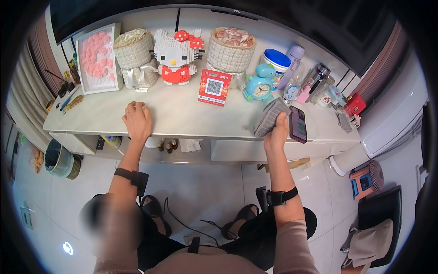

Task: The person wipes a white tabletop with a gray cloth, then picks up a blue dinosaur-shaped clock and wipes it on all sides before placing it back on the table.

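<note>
My right hand (pixel 279 133) grips a folded grey striped cloth (pixel 272 117), lifted at the front right of the white cabinet top (pixel 171 120). Just right of this hand lies a smartphone (pixel 298 124) with its screen lit. My left hand (pixel 138 118) rests on the cabinet top near the front edge, fingers curled in, with nothing seen in it. Ahead of it stand a white-and-red block-built cat figure (pixel 174 58) and a bouquet in quilted wrapping (pixel 135 60). A red card with a printed code (pixel 214 87) stands between the hands, farther back.
Along the back are a framed pink flower picture (pixel 99 60), a second bouquet (pixel 231 51), a turquoise dinosaur alarm clock (pixel 260 87), a blue-lidded tub (pixel 276 63) and a purple bottle (pixel 292 63). A TV (pixel 219 8) hangs above. A waste bin (pixel 61 161) stands at left; a cable (pixel 184 219) crosses the floor.
</note>
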A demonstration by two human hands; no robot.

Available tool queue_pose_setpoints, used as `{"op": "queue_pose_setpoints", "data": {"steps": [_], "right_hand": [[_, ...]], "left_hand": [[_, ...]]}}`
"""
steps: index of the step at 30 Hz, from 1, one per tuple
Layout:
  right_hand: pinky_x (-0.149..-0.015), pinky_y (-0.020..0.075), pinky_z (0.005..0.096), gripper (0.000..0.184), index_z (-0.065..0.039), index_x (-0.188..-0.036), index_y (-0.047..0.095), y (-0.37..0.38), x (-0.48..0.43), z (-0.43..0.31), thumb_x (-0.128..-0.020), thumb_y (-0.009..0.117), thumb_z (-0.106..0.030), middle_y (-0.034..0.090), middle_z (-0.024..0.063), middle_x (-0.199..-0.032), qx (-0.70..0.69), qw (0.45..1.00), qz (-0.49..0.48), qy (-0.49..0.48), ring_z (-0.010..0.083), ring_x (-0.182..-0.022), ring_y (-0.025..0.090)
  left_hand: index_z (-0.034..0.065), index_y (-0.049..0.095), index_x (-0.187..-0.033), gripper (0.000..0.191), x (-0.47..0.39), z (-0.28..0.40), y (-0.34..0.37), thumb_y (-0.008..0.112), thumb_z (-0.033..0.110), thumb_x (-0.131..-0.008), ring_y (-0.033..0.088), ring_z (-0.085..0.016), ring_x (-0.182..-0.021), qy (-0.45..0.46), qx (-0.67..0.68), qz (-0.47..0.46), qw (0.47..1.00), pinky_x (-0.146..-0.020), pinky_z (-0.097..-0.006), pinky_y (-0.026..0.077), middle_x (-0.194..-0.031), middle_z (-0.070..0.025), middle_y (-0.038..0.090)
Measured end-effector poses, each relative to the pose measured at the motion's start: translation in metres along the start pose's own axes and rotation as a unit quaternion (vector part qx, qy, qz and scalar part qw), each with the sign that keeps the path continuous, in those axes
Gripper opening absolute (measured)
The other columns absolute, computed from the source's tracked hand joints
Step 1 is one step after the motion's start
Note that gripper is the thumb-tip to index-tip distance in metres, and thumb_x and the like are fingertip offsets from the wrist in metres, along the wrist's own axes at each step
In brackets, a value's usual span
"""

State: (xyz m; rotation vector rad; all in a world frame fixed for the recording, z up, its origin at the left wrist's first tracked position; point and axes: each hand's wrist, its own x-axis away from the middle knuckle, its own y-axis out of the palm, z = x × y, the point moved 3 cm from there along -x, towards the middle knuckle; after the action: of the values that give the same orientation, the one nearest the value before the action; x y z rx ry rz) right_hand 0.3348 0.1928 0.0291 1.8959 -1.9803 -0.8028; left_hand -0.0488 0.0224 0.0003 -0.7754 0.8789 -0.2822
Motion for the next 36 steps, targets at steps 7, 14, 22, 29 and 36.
{"op": "queue_pose_setpoints", "data": {"steps": [7,14,22,29,36], "right_hand": [[-0.095,0.0494,0.0419,0.040,-0.005,-0.132,0.049,-0.008,-0.005,-0.039,-0.104,0.045,-0.034,0.060,0.0070,-0.123,-0.096,0.990,0.015,0.100,0.0228,-0.109,0.060],[-0.102,0.0464,0.0484,0.045,-0.009,-0.137,0.045,-0.010,0.018,-0.053,-0.103,0.043,-0.039,0.056,0.0082,-0.134,-0.167,0.974,-0.016,0.153,0.0270,-0.121,0.055],[-0.106,0.0436,0.0494,0.050,-0.008,-0.139,0.043,-0.019,0.030,-0.081,-0.103,0.042,-0.042,0.052,0.0095,-0.138,-0.181,0.972,-0.023,0.145,0.0277,-0.125,0.053],[-0.107,0.0424,0.0472,0.050,-0.008,-0.140,0.042,-0.029,0.026,-0.081,-0.103,0.041,-0.041,0.052,0.0093,-0.138,-0.193,0.973,-0.048,0.118,0.0265,-0.126,0.052],[-0.103,0.0434,0.0412,0.046,-0.006,-0.137,0.042,-0.018,0.038,-0.094,-0.104,0.043,-0.038,0.055,0.0065,-0.130,-0.171,0.979,-0.059,0.097,0.0214,-0.119,0.053]], "left_hand": [[0.0044,0.052,-0.123,0.039,0.001,0.072,-0.043,0.061,0.010,-0.086,0.049,-0.036,-0.116,0.219,0.170,0.124,0.953,-0.101,-0.0465,0.036,-0.123,-0.0177,0.053],[-0.0051,0.041,-0.130,0.066,-0.004,0.279,-0.004,0.076,0.014,-0.077,0.046,-0.042,-0.123,0.328,0.366,-0.069,0.868,-0.103,-0.0444,0.040,-0.129,-0.0265,0.046],[-0.0066,0.041,-0.128,0.077,-0.043,0.380,0.072,0.083,0.023,-0.071,0.053,-0.042,-0.113,0.224,0.205,-0.085,0.949,-0.096,-0.0453,0.047,-0.122,-0.0251,0.052],[-0.0005,0.058,-0.102,0.050,-0.043,0.381,0.075,0.084,0.023,-0.066,0.059,-0.037,-0.105,0.164,0.219,-0.120,0.954,-0.090,-0.0440,0.049,-0.108,-0.0189,0.058],[0.0031,0.061,-0.101,0.045,0.018,0.308,-0.027,0.085,0.016,-0.065,0.064,-0.032,-0.092,0.201,0.393,0.016,0.897,-0.082,-0.0396,0.051,-0.098,-0.0169,0.063]]}}
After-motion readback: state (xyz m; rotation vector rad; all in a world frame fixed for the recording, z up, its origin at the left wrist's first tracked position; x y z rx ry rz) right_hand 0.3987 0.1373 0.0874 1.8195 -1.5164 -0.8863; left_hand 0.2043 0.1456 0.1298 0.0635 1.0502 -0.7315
